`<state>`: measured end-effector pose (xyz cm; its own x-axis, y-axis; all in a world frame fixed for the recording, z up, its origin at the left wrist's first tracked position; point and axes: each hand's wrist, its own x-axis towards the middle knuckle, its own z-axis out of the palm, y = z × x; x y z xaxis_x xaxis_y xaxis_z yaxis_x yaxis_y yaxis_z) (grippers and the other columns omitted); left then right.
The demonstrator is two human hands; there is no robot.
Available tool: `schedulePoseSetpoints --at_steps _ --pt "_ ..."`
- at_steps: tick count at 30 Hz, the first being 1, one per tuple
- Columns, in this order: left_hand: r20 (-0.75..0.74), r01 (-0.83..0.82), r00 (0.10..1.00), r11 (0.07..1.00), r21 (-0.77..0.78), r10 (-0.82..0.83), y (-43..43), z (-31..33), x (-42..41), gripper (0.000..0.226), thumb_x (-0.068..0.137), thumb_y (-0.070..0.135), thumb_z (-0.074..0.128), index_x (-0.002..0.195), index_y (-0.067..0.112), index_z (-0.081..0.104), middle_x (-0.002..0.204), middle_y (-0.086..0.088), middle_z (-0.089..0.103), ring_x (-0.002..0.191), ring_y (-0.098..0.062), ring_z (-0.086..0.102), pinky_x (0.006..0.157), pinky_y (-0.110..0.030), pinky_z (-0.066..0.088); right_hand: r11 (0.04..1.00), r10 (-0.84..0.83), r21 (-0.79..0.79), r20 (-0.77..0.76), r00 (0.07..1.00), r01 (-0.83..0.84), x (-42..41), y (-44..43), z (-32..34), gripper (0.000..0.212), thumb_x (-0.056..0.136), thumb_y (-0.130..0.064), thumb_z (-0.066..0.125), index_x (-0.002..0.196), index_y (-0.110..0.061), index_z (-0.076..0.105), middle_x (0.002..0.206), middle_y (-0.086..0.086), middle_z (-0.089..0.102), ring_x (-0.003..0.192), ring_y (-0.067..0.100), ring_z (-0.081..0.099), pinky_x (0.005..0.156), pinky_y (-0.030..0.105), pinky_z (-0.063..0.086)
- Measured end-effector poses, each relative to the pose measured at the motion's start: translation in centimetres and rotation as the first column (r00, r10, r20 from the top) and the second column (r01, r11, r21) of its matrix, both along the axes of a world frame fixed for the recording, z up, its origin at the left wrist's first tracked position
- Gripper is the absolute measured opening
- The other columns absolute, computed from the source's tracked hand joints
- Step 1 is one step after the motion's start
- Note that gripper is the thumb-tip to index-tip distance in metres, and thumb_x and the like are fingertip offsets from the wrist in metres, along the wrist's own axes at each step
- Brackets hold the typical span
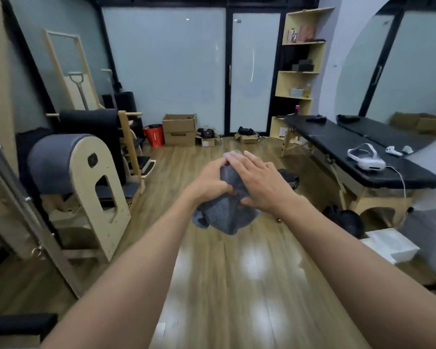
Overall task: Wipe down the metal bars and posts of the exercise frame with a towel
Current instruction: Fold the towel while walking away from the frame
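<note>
Grey towel point(224, 212) bunched midair: left hand point(212, 182) grips it, right hand point(259, 183) seemingly pinches it. Folding step; next, reach the metal post point(44, 233).

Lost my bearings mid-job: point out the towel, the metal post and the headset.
towel point(227, 219): head view, hanging lower fold.
metal post point(37, 222): head view, shaft at left.
headset point(370, 164): head view, white front shell.

Both forearms bare, stretched forward, converging mid-view. Left hand point(210, 181) back up, fingers curled in, gripping the towel point(224, 215) bunched under its fingertips. Right hand point(261, 183) lies over the towel's top, fingers nearly straight, pointing up-left, overlapping the left fingertips; thumb tucked under, pinching cloth against the palm. Rest of towel hangs below both thumbs
</note>
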<state>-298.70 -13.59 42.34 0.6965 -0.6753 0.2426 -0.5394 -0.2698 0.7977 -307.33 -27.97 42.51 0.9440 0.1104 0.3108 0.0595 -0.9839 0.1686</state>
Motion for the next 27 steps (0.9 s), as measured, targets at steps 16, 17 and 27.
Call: schedulePoseSetpoints --at_steps 16,17,27 --pt "0.330 -0.265 0.921 0.954 0.140 0.207 -6.5 0.3 39.2 0.050 0.065 0.020 0.082 0.104 0.023 0.050 0.088 -0.005 0.064 0.081 -0.022 0.059 0.068 -0.036 0.047 0.991 0.121 -0.052 -0.020 0.992 -0.122 43.0 -9.0 0.7 0.066 0.079 -0.046 0.066 0.135 -0.021 0.042 0.131 0.002 0.046 0.121 0.027 0.040 0.089 0.042 0.042" --pt "0.337 -0.263 0.919 0.955 0.139 0.204 -6.8 0.5 42.1 0.050 0.065 0.021 0.082 0.103 0.023 0.049 0.087 -0.006 0.064 0.080 -0.022 0.059 0.068 -0.036 0.047 0.992 0.120 -0.027 -0.031 0.992 -0.121 45.7 -9.3 0.7 0.072 0.079 -0.048 0.067 0.140 -0.022 0.039 0.135 0.000 0.046 0.124 0.027 0.038 0.092 0.043 0.042" --pt "0.350 -0.222 0.920 0.971 0.090 0.178 -13.1 0.8 68.5 0.046 0.064 0.018 0.081 0.099 0.023 0.053 0.089 0.003 0.063 0.084 -0.020 0.061 0.073 -0.036 0.051 0.984 0.104 0.139 0.036 0.994 -0.108 71.7 -15.0 1.4 0.036 0.082 -0.040 0.061 0.108 -0.016 0.059 0.108 0.001 0.058 0.106 0.025 0.052 0.086 0.041 0.043"
